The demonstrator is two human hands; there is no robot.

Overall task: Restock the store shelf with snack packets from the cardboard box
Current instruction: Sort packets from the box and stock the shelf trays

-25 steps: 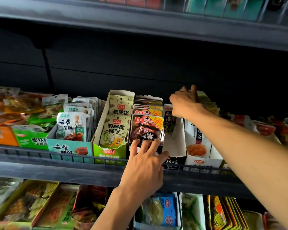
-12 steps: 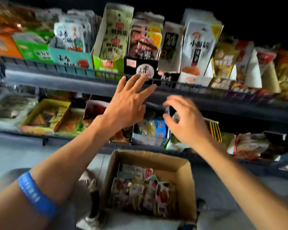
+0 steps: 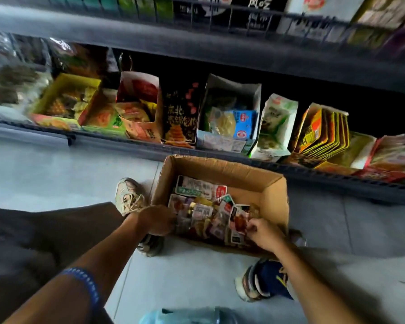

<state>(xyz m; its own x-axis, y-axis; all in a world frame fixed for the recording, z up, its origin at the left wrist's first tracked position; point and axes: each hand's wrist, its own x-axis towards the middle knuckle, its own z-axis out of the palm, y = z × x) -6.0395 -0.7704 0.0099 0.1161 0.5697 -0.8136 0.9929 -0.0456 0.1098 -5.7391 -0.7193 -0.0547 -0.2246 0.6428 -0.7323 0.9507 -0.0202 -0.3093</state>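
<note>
Head view shows both hands in the cardboard box (image 3: 222, 169). The right hand (image 3: 265, 233) pinches a snack packet (image 3: 239, 222); the left hand (image 3: 158, 219) curls among others, grip unclear. Packets look light, crinkly and slippery, best taken by an edge.

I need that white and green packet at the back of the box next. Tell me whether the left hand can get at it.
Probably yes. The white and green packet lies uncovered on top in the open cardboard box, and the left hand is already inside.
</note>
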